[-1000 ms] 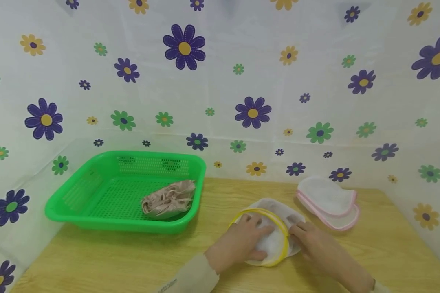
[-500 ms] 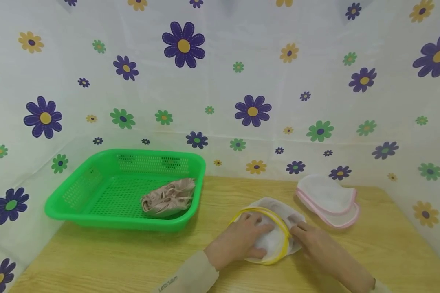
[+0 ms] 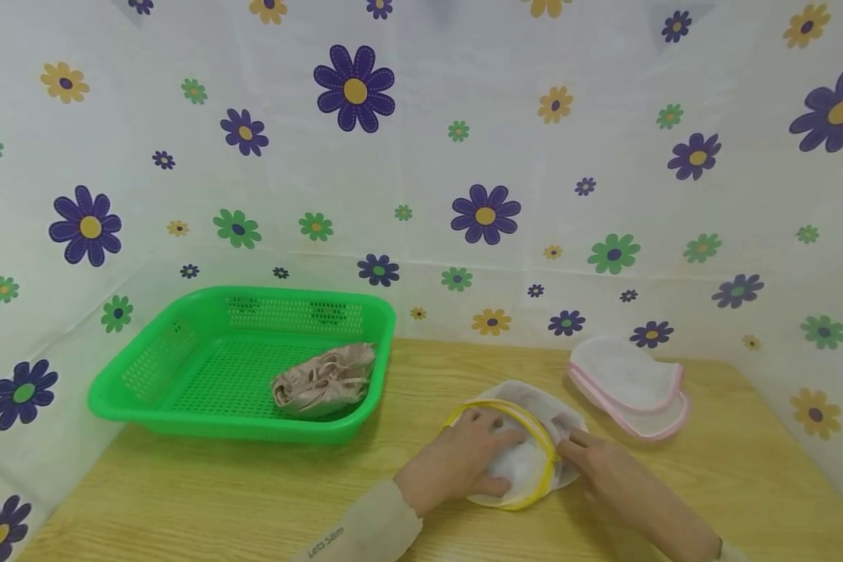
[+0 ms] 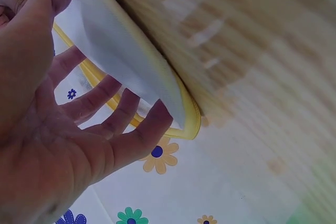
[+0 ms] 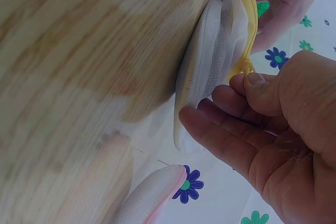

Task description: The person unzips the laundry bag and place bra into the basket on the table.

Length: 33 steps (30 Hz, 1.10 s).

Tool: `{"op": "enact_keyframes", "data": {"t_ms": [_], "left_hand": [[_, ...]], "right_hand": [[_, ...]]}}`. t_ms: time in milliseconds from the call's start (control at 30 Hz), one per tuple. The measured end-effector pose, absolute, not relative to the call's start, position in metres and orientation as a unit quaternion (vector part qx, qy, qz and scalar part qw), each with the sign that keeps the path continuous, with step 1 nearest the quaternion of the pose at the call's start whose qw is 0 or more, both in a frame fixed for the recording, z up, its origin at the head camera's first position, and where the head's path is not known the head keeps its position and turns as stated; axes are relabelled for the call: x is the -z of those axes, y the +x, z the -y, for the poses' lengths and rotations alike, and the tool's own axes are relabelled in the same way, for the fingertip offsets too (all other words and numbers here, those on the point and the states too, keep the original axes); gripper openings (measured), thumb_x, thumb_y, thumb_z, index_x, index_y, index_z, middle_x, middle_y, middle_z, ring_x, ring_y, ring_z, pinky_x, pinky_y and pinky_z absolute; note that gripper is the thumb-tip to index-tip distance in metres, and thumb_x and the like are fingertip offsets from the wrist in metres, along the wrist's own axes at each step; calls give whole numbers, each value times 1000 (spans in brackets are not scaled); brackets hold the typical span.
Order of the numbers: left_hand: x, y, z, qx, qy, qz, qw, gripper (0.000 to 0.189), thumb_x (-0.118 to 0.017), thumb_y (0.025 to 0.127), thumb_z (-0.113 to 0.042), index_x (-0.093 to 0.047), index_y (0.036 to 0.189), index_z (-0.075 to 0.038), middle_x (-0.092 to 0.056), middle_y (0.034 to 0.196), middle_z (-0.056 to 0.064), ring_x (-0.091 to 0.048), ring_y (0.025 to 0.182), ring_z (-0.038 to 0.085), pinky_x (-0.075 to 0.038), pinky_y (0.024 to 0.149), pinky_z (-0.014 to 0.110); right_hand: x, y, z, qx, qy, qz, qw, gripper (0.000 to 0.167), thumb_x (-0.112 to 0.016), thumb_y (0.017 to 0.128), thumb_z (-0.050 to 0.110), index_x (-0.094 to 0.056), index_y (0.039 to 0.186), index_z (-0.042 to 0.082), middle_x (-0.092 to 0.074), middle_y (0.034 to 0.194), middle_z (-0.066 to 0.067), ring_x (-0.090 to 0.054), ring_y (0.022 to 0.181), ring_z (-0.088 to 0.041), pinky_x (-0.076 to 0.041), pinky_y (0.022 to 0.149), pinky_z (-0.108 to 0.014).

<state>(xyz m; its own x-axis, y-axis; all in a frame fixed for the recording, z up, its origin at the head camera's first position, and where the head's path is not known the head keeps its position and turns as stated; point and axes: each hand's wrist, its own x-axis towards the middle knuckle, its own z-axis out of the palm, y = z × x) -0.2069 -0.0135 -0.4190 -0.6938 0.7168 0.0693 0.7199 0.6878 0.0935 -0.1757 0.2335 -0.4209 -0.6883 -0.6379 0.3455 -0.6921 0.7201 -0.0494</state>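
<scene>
A round white mesh laundry bag [image 3: 521,466] with yellow trim lies on the wooden table, just right of centre. Spread over its face is my left hand [image 3: 464,460], whose fingertips touch the white mesh in the left wrist view. My right hand [image 3: 604,468] is at the bag's right side. In the right wrist view, its thumb and index finger pinch a small yellow piece [image 5: 245,66] at the end of the yellow zip edge, while the other fingers lie against the bag's mesh side. The underside of the bag is hidden.
A green plastic basket [image 3: 246,429] with perforated sides stands at the left, a crumpled beige satiny cloth [image 3: 325,380] inside it. White mesh pieces with pink edging [image 3: 628,378] lie at the back right. A flower-printed white sheet [image 3: 421,172] hangs behind the table.
My right hand shifts very slightly along the yellow edge. The left hand and the bag stay nearly in place.
</scene>
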Motion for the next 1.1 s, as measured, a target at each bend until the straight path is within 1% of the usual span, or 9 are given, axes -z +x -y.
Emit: {"op": "enact_keyframes", "data": {"t_ms": [167,367,500,600,733,867,1000,1033,1100], "left_hand": [[418,-206,12,59,-384,922,2,59,-75,90,-45,-55,144,-31,-61,138,4,-58,123,27,-49,108,41],[415,-205,11,55,-376,925,-5,57,-74,91,-46,-56,143,-32,-61,138,2,-58,123,26,-48,109,39],[416,-206,11,51,-378,924,0,57,-75,90,-46,-57,142,-31,-62,137,3,-58,123,26,-47,110,39],[416,-206,10,60,-371,927,-6,57,-74,91,-47,-57,143,-30,-61,137,5,-57,122,27,-49,107,38],[411,-200,10,89,-344,934,-26,61,-73,90,-54,-56,143,-28,-59,132,9,-58,113,29,-55,93,36],[401,-191,10,103,-330,937,-50,69,-80,82,-57,-55,139,-28,-57,120,6,-57,96,23,-54,74,29],[388,-192,11,84,-364,926,-52,76,-87,75,-52,-56,140,-28,-57,115,-1,-55,92,11,-52,77,21],[385,-193,12,75,-376,923,-43,78,-89,74,-51,-57,141,-27,-57,116,-2,-54,95,10,-51,80,21],[380,-196,13,52,-399,915,-17,84,-90,70,-53,-57,143,-27,-58,126,-2,-53,108,11,-52,90,24]], "right_hand": [[421,-175,-235,-91,370,911,155,42,-72,64,-14,-65,93,15,-62,88,6,-57,73,-5,-55,65,-25],[420,-173,-236,-104,368,914,135,45,-72,63,-15,-67,96,15,-62,89,7,-56,75,-3,-54,66,-24],[422,-174,-237,-115,378,908,140,48,-71,61,-16,-67,96,15,-62,89,7,-55,76,-3,-54,67,-25],[422,-173,-237,-118,366,911,146,45,-71,62,-15,-67,94,16,-62,89,8,-54,76,-2,-55,68,-25],[421,-171,-233,-95,339,916,191,35,-74,67,-9,-64,89,16,-58,85,8,-51,74,-3,-53,66,-25],[420,-173,-228,-64,317,913,249,25,-76,74,-2,-62,86,15,-51,79,8,-46,70,-6,-46,62,-24],[417,-177,-224,-41,297,918,261,19,-77,81,3,-63,88,13,-51,77,6,-46,70,-9,-43,61,-26],[416,-179,-223,-39,295,919,260,19,-77,82,3,-63,90,13,-51,78,5,-46,70,-9,-44,61,-26],[415,-183,-222,-38,297,916,267,19,-78,83,3,-64,93,12,-53,78,4,-48,70,-10,-45,61,-26]]}}
